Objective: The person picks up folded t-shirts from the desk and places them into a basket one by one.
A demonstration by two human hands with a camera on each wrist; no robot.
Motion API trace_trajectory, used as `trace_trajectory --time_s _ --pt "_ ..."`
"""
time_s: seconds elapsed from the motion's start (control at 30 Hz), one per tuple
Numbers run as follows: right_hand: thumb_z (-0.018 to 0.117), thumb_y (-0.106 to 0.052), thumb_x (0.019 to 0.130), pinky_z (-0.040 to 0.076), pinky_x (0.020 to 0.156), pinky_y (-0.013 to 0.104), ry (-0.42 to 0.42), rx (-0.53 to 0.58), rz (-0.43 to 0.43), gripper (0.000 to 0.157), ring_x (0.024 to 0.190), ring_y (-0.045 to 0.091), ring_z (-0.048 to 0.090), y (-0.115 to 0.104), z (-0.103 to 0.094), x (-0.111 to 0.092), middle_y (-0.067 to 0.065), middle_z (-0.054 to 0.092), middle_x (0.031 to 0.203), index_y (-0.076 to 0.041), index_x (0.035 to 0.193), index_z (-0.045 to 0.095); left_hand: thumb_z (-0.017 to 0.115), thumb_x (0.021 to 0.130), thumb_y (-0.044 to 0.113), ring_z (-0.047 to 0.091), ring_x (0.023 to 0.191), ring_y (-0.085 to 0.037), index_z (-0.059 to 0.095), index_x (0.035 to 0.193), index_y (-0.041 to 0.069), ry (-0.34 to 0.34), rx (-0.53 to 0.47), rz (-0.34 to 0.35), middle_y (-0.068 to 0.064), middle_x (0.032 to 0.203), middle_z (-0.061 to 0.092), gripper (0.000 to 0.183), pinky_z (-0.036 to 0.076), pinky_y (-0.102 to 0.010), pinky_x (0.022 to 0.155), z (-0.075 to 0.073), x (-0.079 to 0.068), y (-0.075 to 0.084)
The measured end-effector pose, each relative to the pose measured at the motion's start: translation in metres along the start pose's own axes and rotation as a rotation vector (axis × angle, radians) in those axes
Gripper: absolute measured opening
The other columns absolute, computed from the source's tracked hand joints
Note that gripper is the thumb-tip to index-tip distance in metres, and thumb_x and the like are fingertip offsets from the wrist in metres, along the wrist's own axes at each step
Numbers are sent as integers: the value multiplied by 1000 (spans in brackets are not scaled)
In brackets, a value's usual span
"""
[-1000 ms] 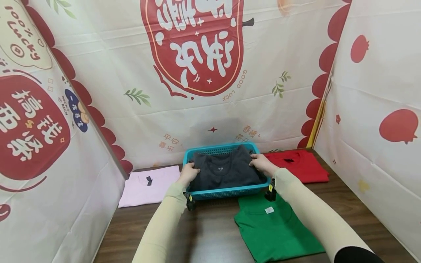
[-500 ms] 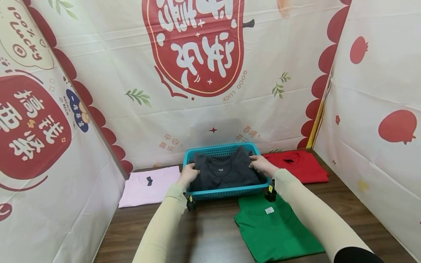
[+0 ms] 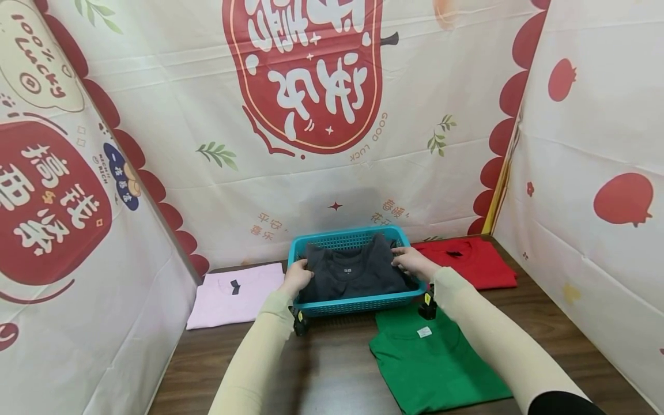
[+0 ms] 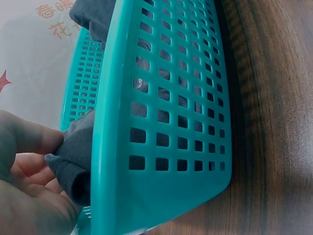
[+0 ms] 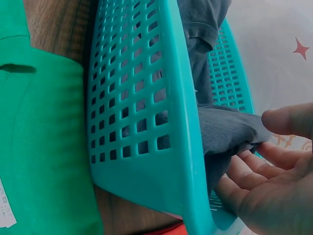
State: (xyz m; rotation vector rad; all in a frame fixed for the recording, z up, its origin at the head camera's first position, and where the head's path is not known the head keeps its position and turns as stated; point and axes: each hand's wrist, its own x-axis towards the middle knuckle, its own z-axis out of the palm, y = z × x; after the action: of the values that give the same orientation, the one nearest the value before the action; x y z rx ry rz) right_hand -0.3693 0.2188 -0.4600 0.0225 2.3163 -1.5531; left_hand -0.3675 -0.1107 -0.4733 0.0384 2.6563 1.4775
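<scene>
Nearest, on the table (image 3: 332,363), the green shirt (image 3: 441,363) lies to the right, its far edge close to the blue basket (image 3: 358,304); forearms are best carried above it so nothing drags its folds. Past the basket's near rim, the dark grey shirt (image 3: 347,274) sits inside, collar toward the far side. The left hand (image 3: 298,276) pinches its left edge between thumb and fingers; the right hand (image 3: 413,262) pinches the right edge likewise. Good handling here probably means moving both hands together, the cloth evenly taut and free of the rim. The pink shirt (image 3: 251,294), left, and red shirt (image 3: 482,265), far right, need no contact.
</scene>
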Motion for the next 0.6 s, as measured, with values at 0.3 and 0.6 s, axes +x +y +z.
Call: trace_trajectory --time_s 0.3,0.6 --pt "46 -12 99 42 98 49 -44 5 0 59 128 42 41 0 -2 -2 28 33 148 2 151 22 53 94 -1 38 134 -38 41 145 -2 7 4 -3 -21 145 43 52 37 -51 104 1 -2 0" --pt "43 -14 101 31 106 57 -73 34 6 59 137 46 26 -7 -3 -7 29 25 152 3 152 19 48 96 4 33 137 -37 35 148 -1 22 6 -16 -21 149 38 53 32 -50 108 -1 -5 2"
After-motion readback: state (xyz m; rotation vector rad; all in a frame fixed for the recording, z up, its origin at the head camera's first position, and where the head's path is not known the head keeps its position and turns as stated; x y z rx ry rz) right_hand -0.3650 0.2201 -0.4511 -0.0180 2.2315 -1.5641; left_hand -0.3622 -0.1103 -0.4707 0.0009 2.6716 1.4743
